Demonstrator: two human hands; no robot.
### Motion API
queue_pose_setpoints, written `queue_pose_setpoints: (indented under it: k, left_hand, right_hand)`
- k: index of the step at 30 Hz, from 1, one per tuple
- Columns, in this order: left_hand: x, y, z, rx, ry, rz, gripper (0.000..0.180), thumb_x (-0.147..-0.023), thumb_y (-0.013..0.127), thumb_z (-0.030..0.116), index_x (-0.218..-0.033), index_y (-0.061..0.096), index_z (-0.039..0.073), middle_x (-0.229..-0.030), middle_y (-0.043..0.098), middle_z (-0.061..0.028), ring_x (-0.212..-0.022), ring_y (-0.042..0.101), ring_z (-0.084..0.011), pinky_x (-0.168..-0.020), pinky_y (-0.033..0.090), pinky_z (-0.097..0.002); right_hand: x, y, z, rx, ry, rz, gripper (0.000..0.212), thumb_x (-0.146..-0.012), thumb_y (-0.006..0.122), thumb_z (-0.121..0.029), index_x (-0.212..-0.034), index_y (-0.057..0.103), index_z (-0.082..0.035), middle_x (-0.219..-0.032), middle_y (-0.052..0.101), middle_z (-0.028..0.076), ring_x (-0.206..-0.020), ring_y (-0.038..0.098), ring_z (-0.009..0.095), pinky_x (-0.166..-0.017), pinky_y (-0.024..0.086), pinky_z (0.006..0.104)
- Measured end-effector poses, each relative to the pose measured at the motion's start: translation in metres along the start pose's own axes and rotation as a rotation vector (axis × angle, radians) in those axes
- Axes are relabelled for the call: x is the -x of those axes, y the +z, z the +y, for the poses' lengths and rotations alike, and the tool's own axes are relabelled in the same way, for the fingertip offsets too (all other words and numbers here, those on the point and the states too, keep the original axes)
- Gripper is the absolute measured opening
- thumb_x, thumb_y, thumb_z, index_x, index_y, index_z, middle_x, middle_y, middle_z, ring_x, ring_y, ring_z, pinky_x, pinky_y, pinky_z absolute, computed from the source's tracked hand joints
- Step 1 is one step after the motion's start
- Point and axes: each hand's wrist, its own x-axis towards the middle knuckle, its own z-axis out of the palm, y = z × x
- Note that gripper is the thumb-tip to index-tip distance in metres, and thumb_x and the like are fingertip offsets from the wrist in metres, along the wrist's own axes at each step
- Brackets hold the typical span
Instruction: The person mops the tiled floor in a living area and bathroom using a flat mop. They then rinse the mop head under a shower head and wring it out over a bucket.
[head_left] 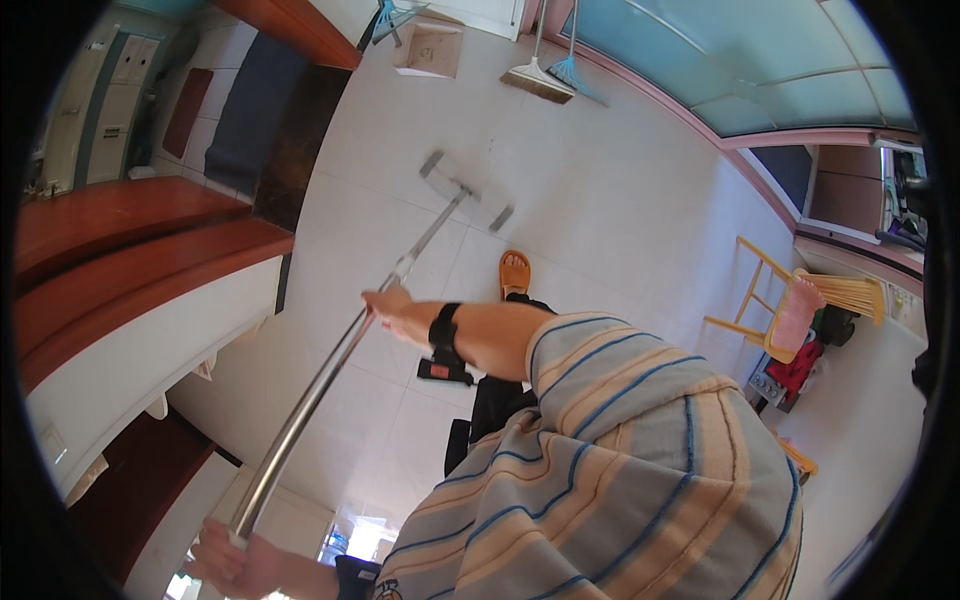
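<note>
The left hand (235, 560) is closed around the top end of a metal-shafted flat mop (300, 408), close to the lower edge of the view. With so little shaft behind it, that grip could slip off the end if pulled hard. The near shaft runs beside a white-fronted counter (155, 330), so a wide sideways sweep might knock the knuckles or pole against it.

Farther along, the right hand (390, 310) grips mid-shaft, fingers wrapped round; a strapped black device (444, 370) hangs at its wrist and could catch the pole. Just past this hand the shaft changes thickness, apparently at a joint; were that loose, pressure might make the pole twist or shorten.

An orange slipper (514, 272) stands near the mop head (464, 191), which is blurred on the pale tiles. Drawn back carelessly, the head could strike the bare toes. Whether the floor is wet cannot be told; if so, the slipper might skid.

Farthest off, a brown-bristled broom (537, 82) and a blue broom (575, 80) stand by the glass door (740, 65); overreaching could topple them.
</note>
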Motion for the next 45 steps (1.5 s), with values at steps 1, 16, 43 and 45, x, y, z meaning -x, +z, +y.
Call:
queue_pose_setpoints:
  k: [1, 16, 43, 45]
  left_hand:
    - [0.002, 0.016, -0.015, 0.117, 0.018, -0.063, 0.025, -0.08, 0.054, 0.012, -0.064, 0.034, 0.014, -0.056, 0.034, 0.002, -0.053, 0.036, -0.0101, -0.068, 0.036, -0.0284]
    - [-0.045, 0.155, 0.047, -0.016, 0.245, -0.005, 0.047, -0.092, 0.041, 0.055, -0.07, 0.039, 0.014, -0.057, 0.027, 0.0023, -0.047, 0.029, -0.0118, -0.049, 0.028, -0.0308]
    - [-0.111, 0.332, -0.212, 0.674, -0.505, -1.608, 0.012, -0.071, 0.065, 0.009, -0.069, 0.053, 0.006, -0.064, 0.055, -0.0064, -0.065, 0.055, -0.0228, -0.087, 0.043, -0.0475]
    - [-0.163, 0.297, -0.227, 0.563, -0.473, -1.475, 0.019, -0.079, 0.059, 0.02, -0.069, 0.046, 0.011, -0.068, 0.047, -0.0033, -0.068, 0.047, -0.0185, -0.089, 0.038, -0.0457]
  right_hand:
    - [-0.008, -0.014, -0.02, -0.012, -0.119, 0.036, 0.021, -0.071, 0.065, -0.021, -0.063, 0.054, -0.006, -0.065, 0.055, 0.005, -0.061, 0.052, 0.016, -0.052, 0.04, 0.0319]
    - [0.093, -0.107, -0.086, -0.529, -0.063, -0.298, 0.015, -0.077, 0.064, -0.018, -0.074, 0.053, -0.008, -0.061, 0.046, 0.001, -0.051, 0.04, 0.01, -0.048, 0.039, 0.0273]
    - [-0.073, -0.283, -0.115, -0.794, -0.164, 0.712, 0.02, -0.081, 0.048, -0.013, -0.095, 0.051, 0.001, -0.083, 0.056, 0.015, -0.069, 0.06, 0.027, -0.054, 0.051, 0.0421]
    - [-0.088, -0.218, -0.154, -0.612, -0.224, 0.693, 0.016, -0.082, 0.049, -0.018, -0.09, 0.052, -0.004, -0.078, 0.055, 0.013, -0.064, 0.057, 0.024, -0.05, 0.05, 0.0402]
